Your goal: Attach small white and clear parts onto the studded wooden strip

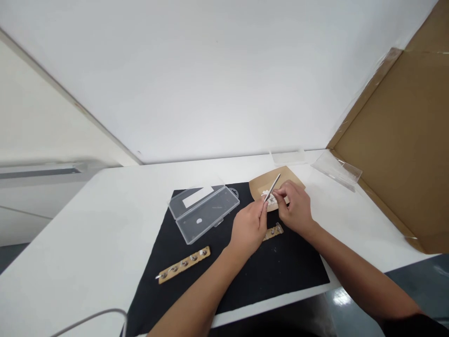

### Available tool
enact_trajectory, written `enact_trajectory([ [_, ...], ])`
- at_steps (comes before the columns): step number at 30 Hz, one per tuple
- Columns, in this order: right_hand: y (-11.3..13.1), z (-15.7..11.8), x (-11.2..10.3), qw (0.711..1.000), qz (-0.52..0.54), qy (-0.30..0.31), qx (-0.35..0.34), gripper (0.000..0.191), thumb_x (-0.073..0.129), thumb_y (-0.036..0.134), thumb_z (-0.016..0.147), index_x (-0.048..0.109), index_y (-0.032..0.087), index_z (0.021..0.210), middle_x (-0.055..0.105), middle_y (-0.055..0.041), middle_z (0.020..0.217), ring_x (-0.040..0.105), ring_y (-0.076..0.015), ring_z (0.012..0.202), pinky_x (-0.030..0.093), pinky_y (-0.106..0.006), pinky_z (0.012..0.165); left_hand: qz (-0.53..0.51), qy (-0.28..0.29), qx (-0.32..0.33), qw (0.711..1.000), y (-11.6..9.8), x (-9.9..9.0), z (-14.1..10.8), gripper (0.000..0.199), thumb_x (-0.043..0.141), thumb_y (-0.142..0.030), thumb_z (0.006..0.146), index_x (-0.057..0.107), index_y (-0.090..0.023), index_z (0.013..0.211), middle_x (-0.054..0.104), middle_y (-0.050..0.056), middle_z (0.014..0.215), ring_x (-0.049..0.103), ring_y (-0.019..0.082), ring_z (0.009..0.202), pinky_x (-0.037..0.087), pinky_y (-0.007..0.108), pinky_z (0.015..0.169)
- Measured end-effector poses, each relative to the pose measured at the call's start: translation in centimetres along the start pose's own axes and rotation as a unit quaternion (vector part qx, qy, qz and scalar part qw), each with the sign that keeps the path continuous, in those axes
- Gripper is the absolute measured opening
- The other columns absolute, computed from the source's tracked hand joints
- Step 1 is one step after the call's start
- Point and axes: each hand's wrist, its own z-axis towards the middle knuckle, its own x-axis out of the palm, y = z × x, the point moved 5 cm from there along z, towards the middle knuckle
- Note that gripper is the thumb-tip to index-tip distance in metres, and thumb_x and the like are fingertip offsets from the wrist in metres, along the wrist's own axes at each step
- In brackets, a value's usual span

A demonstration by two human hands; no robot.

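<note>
Your left hand (249, 227) pinches a slim rod (272, 186) over the paper tray (258, 181) of white pieces (265, 193); your right hand's (295, 206) fingertips pinch together beside it. The hinged plastic case (210, 216) lies open.

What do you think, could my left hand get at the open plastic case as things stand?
Probably yes. The open plastic case lies beside your left hand on the black mat, with nothing visible between them. That hand is gripping a thin strip, though, so its grasp isn't free.
</note>
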Motion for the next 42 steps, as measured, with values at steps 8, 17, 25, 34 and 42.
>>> enact_trajectory([
  [8, 0.0, -0.2, 0.1, 1.000, -0.020, 0.004, 0.008, 0.019, 0.058, 0.025, 0.102, 0.055, 0.023, 0.084, 0.062, -0.0015, 0.080, 0.059, -0.0189, 0.073, 0.043, -0.035, 0.070, -0.001, -0.002, -0.001, 1.000, 0.2, 0.3, 0.1, 0.032, 0.040, -0.029, 0.111, 0.069, -0.017, 0.107, 0.075, 0.007, 0.088, 0.072, 0.020, 0.078, 0.051, 0.029, 0.072],
  [17, 0.0, 0.1, 0.3, 1.000, -0.022, 0.020, -0.006, 0.021, 0.058, 0.026, 0.102, 0.053, 0.024, 0.082, 0.062, -0.0011, 0.078, 0.059, -0.0189, 0.071, 0.041, -0.035, 0.069, -0.012, -0.005, 0.002, 1.000, 0.3, 0.3, 0.2, 0.031, 0.040, -0.029, 0.111, 0.069, -0.017, 0.108, 0.076, 0.007, 0.090, 0.073, 0.021, 0.079, 0.051, 0.030, 0.072],
  [25, 0.1, 0.2, 0.2, 1.000, -0.013, 0.023, -0.008, 0.021, 0.058, 0.026, 0.102, 0.052, 0.024, 0.082, 0.063, -0.0013, 0.078, 0.059, -0.0186, 0.071, 0.040, -0.035, 0.069, -0.011, 0.004, 0.003, 1.000, 0.4, 0.5, 0.1, 0.034, 0.038, -0.030, 0.112, 0.069, -0.016, 0.108, 0.075, 0.007, 0.087, 0.072, 0.021, 0.079, 0.052, 0.031, 0.072],
  [34, -0.1, 0.7, -0.4, 1.000, -0.015, 0.007, -0.008, 0.021, 0.059, 0.024, 0.102, 0.052, 0.024, 0.082, 0.061, 0.0001, 0.076, 0.059, -0.0187, 0.071, 0.040, -0.036, 0.071, 0.002, -0.005, 0.023, 1.000, 0.0, 0.4, 0.1, 0.032, 0.040, -0.029, 0.111, 0.069, -0.016, 0.112, 0.075, 0.007, 0.086, 0.073, 0.021, 0.078, 0.053, 0.030, 0.071],
  [42, 0.3, 0.9, -0.4, 1.000, 0.000, 0.009, -0.017, 0.020, 0.059, 0.023, 0.101, 0.051, 0.024, 0.082, 0.063, 0.0001, 0.077, 0.059, -0.0181, 0.071, 0.039, -0.036, 0.071, -0.010, -0.005, 0.018, 1.000, 0.0, 0.3, 0.1, 0.032, 0.040, -0.029, 0.111, 0.069, -0.016, 0.112, 0.078, 0.008, 0.092, 0.075, 0.021, 0.083, 0.054, 0.030, 0.075],
])
